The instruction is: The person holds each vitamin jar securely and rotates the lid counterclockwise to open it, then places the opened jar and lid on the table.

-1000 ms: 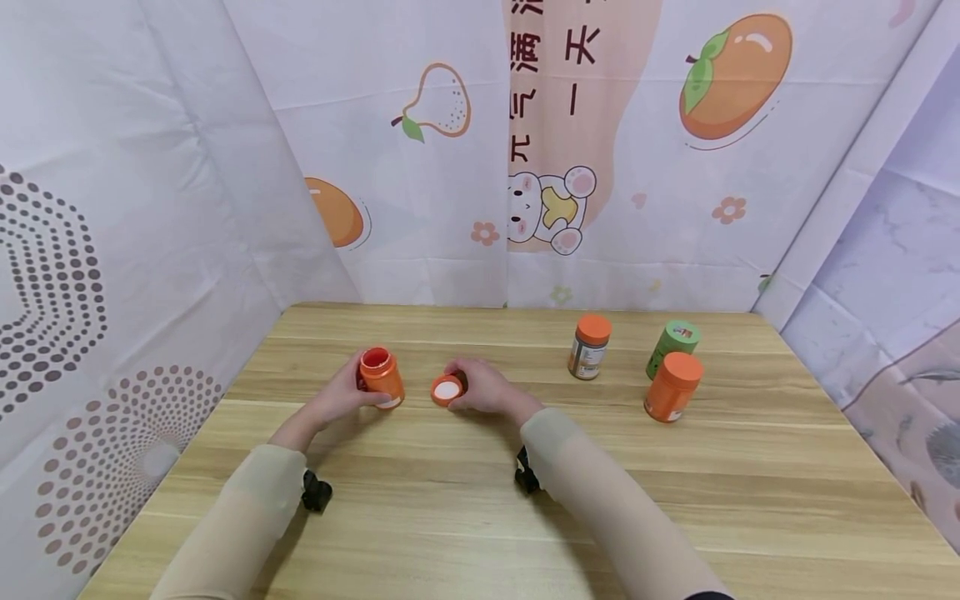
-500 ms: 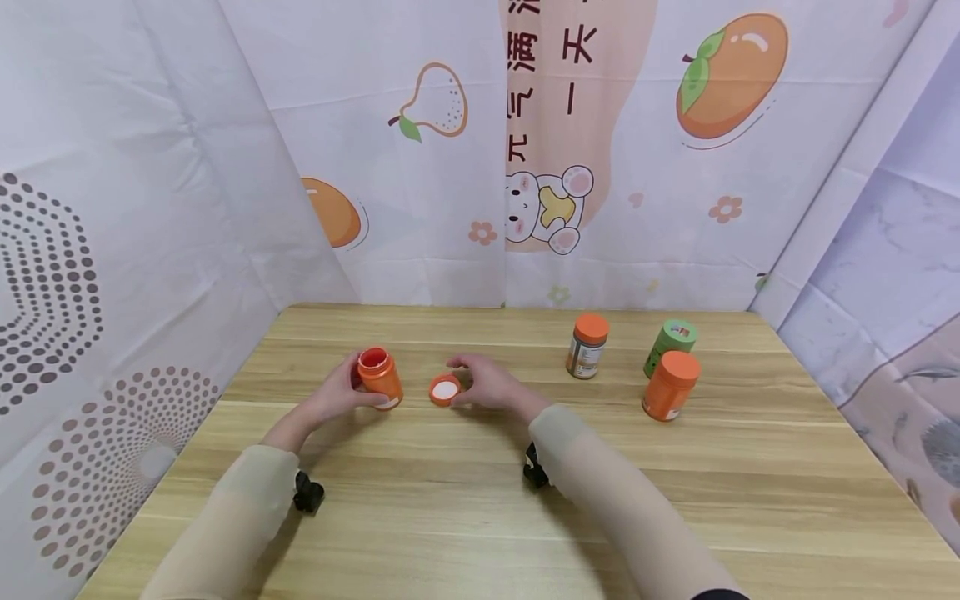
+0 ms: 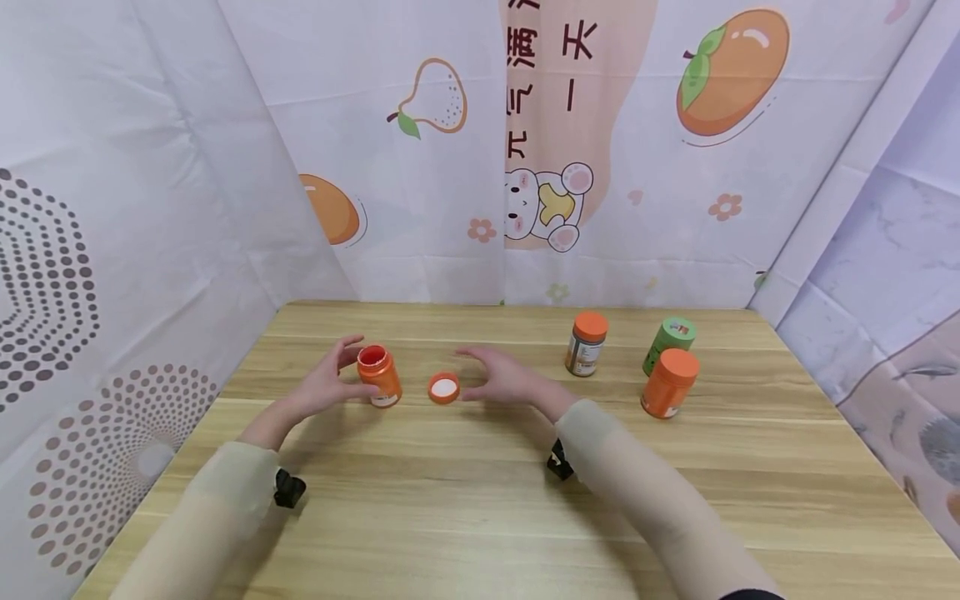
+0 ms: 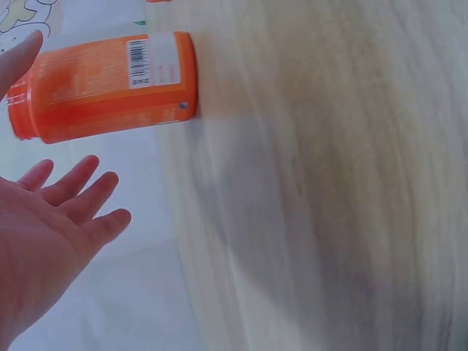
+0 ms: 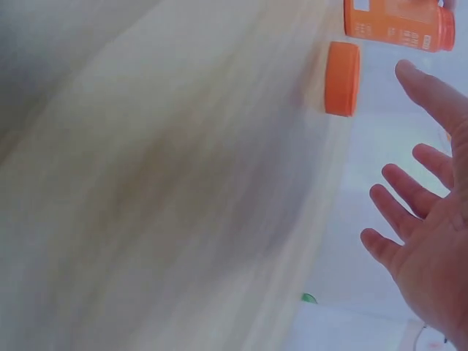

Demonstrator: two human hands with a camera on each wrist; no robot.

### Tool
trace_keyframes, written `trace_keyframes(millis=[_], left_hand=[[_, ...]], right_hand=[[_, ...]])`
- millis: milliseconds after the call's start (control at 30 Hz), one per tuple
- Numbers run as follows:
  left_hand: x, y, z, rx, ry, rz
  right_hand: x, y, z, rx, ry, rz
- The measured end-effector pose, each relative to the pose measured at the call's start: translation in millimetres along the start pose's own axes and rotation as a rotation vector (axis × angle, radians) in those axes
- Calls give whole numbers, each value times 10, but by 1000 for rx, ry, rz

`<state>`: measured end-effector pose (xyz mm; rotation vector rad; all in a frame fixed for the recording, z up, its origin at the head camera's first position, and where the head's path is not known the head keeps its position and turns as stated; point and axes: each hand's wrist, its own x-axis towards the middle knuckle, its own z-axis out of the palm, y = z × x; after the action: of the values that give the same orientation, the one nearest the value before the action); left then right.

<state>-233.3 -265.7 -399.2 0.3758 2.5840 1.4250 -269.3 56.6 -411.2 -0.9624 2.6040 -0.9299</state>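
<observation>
An orange jar [image 3: 381, 382] without its lid stands upright on the wooden table, its mouth facing up. Around its left side is my left hand [image 3: 327, 382], fingers spread and apart from the jar in the left wrist view, where the jar [image 4: 110, 88] shows a barcode label. To the jar's right lies an orange lid [image 3: 443, 388], white inside facing up. My right hand [image 3: 506, 377] is just right of that lid, fingers spread and holding nothing. In the right wrist view a gap shows between the lid [image 5: 342, 79] and the right hand [image 5: 431, 212].
Farther right stand a grey-labelled jar with an orange lid [image 3: 587, 344], a green jar [image 3: 670, 343] and a closed orange jar [image 3: 670, 383]. Printed curtains [image 3: 420, 192] hang behind the table [image 3: 450, 500] and along its sides.
My left hand has loosened from the open jar and drawn left. The right hand has let go of the lid and moved right; jar and lid stay on the table.
</observation>
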Motion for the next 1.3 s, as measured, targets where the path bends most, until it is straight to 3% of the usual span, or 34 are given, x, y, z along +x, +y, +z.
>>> trace_keyframes(millis=[233, 400, 800, 1033, 1300], left_hand=[[-67, 96, -58, 61, -6, -22], [-92, 152, -85, 158, -15, -21], [-120, 357, -111, 438, 2, 62], [-177, 546, -58, 644, 34, 73], [-207, 753, 65, 742, 23, 107]], right_hand=[[-165, 13, -168, -73, -5, -5], [-323, 15, -302, -114, -18, 15], [-710, -2, -611, -274, 59, -33], [-934, -36, -756, -319, 151, -97], [-1163, -67, -937, -352, 189, -105]])
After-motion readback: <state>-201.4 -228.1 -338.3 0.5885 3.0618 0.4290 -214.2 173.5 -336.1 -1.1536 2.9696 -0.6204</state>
